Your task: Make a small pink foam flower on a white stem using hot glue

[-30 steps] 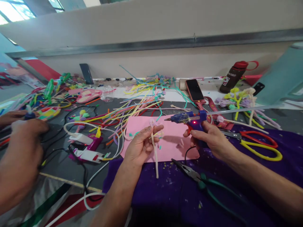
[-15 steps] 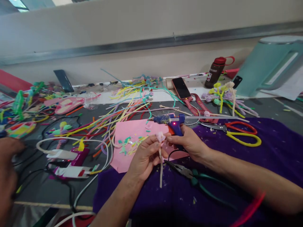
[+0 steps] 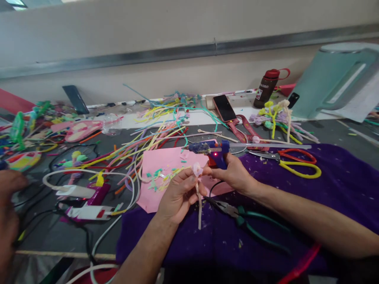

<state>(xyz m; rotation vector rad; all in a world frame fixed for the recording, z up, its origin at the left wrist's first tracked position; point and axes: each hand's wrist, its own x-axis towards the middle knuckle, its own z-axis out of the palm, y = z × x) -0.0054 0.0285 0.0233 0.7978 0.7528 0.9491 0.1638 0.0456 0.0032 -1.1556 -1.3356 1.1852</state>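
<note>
By the table's (image 3: 59, 240) near edge, pliers (image 3: 240, 215) are lying on a cloth (image 3: 189, 246), scissors (image 3: 278, 157) behind and right. A glue gun (image 3: 211, 148) is hovering over paper (image 3: 174, 159) at the cloth's far edge. Along the table's far edge, phone (image 3: 224, 108), bottle (image 3: 265, 90) and kettle (image 3: 321, 85) are sitting left to right.

Getting kinda dim, flat light, catching a bright window (image 3: 16, 4) way beyond the left hand (image 3: 179, 192), going murky on the purple cloth (image 3: 213, 240) below it, smearing a co-worker's hand (image 3: 10, 193) further left.
</note>
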